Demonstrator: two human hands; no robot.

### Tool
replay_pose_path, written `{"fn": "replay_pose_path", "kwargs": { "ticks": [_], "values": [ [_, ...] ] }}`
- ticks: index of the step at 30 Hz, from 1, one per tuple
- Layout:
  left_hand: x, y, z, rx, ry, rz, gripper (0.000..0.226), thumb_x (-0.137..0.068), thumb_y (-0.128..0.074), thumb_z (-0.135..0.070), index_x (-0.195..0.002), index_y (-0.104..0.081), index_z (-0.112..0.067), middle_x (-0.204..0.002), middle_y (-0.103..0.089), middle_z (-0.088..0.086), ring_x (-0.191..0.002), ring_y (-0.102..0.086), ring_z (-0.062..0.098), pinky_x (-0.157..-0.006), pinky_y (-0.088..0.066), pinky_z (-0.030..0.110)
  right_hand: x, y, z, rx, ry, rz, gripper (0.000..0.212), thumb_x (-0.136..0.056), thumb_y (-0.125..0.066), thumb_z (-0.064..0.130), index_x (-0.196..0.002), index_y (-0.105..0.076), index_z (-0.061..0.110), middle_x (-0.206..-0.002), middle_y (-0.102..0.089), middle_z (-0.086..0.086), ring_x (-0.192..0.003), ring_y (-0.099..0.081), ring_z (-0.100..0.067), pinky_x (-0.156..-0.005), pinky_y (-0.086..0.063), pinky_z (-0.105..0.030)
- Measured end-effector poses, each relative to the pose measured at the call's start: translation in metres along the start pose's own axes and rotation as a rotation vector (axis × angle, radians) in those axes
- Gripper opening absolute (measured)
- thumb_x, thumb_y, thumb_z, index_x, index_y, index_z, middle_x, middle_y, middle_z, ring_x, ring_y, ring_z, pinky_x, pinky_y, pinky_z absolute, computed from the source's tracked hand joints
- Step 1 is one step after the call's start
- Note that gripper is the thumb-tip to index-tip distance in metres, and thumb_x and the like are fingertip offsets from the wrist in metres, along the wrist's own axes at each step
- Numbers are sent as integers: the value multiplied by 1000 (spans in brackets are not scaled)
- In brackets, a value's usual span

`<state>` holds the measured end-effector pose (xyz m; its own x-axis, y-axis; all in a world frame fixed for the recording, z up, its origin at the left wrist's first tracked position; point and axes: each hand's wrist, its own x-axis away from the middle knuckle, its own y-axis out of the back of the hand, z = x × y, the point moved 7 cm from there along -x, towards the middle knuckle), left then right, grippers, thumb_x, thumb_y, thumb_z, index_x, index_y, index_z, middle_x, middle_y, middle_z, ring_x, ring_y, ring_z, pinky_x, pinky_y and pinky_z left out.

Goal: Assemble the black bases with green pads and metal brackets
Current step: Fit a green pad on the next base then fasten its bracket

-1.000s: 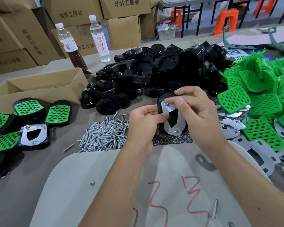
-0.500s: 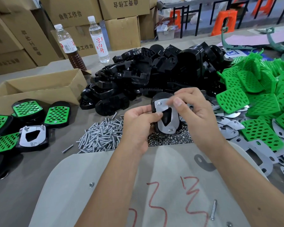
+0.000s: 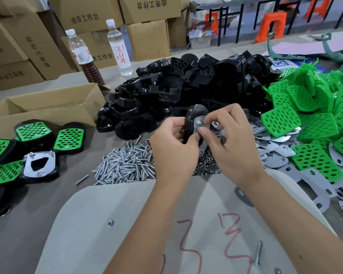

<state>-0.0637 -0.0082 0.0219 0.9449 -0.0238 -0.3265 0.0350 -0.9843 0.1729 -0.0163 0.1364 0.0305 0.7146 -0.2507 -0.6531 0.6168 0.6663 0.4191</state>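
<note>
Nearest, a lone screw [image 3: 258, 253] lies on the grey board [image 3: 99, 224]; above it the left hand [image 3: 172, 149] grips a black base [image 3: 194, 117] held on edge, while the right hand [image 3: 234, 143] pinches the metal bracket [image 3: 201, 128] on its face. Beyond lie heaps of screws [image 3: 125, 163] and nuts [image 3: 207, 165]. Farther left an open cardboard box [image 3: 48, 107] shows nothing of its inside, and two bottles [image 3: 119, 48] stand behind, one holding brown liquid, one clear.

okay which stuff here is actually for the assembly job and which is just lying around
For the job: black base with metal bracket held in left hand and right hand; black bases pile; green pads; loose brackets; screws; nuts.

Lying about: two bottles; open cardboard box.
</note>
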Motion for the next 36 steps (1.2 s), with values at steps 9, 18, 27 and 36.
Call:
{"fn": "replay_pose_path", "kwargs": {
  "ticks": [9, 18, 27, 36],
  "values": [
    [13, -3, -23, -177, -254, -79, 24, -83, -79, -5, -104, -71, -16, -88, -73, -14, -84, -70, 2, -80, -60, 31, -1, 5, 14, 137, 86, -27, 5, -101, -55, 12, -104, -57, 16, -112, -43, 0, -90, -47, -21, -70, -46, -36],
    [23, -8, -33, -206, -308, -129, 18, -88, -77, -8, -105, -71, -13, -89, -74, -7, -82, -69, 12, -75, -58, 37, 1, 6, 12, 89, 33, -129, 16, -105, -51, 14, -93, -57, 7, -109, -44, -6, -88, -46, -18, -73, -45, -35],
    [25, -10, -36, -327, -368, -117, 23, -86, -76, -3, -106, -70, -10, -88, -70, -4, -82, -64, 16, -73, -49, 29, 3, 2, -3, -201, -259, -101, 36, -111, -47, 16, -77, -59, 13, -92, -53, -2, -88, -50, -6, -81, -37, -15],
    [22, -4, -33, -290, -302, -146, 21, -87, -76, -7, -107, -71, -10, -89, -72, -2, -84, -68, 20, -76, -53, 37, 2, 1, 12, 59, 27, -39, 6, -99, -60, 2, -101, -59, 7, -109, -49, -3, -87, -46, -2, -73, -42, -20]
  ]
}}
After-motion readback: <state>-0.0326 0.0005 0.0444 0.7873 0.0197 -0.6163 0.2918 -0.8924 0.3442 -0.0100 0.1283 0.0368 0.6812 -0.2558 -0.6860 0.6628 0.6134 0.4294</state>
